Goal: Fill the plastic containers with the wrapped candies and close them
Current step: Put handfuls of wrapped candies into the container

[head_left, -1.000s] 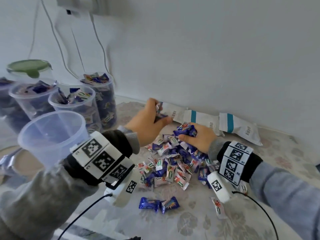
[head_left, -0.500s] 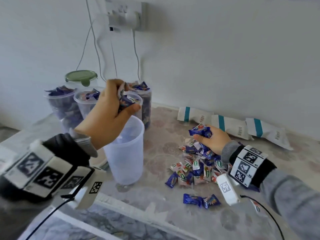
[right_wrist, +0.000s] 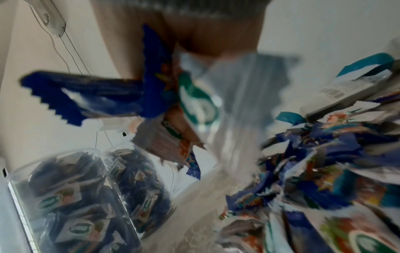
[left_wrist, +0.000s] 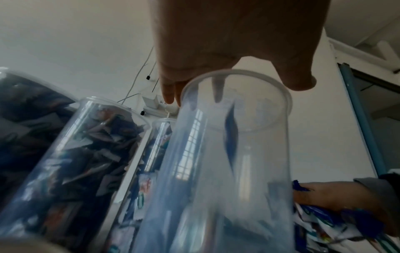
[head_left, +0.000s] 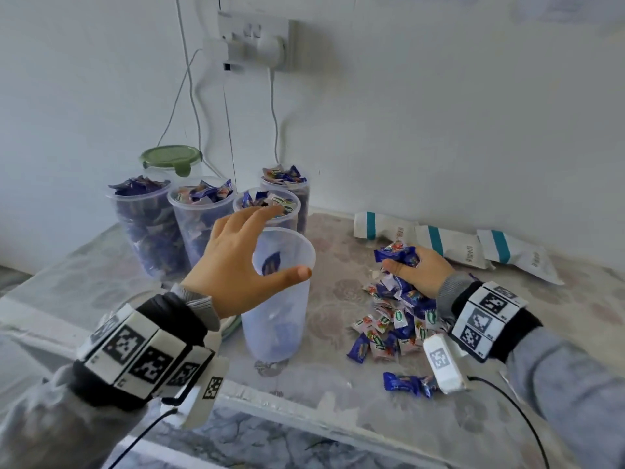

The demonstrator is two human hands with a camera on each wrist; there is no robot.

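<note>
A clear plastic container (head_left: 280,299) stands near the table's front, with a few blue candies falling inside it (left_wrist: 231,137). My left hand (head_left: 236,262) hovers over its rim with fingers spread and nothing in them (left_wrist: 238,42). To the right lies a pile of wrapped candies (head_left: 395,319). My right hand (head_left: 416,269) grips a fistful of candies (head_left: 397,253) at the top of that pile; in the right wrist view the held candies (right_wrist: 151,95) are blurred. Behind stand several containers (head_left: 199,225) filled with candies, without lids.
A container with a green lid (head_left: 170,159) stands at the back left by the wall. White packets with teal stripes (head_left: 449,245) lie along the wall at the right. Cables hang from a wall socket (head_left: 253,42). Two loose candies (head_left: 406,384) lie near the table's front edge.
My left hand carried candies from the pile to the empty container, then spread its fingers and dropped them in. My right hand stayed on the pile, gathering candies.
</note>
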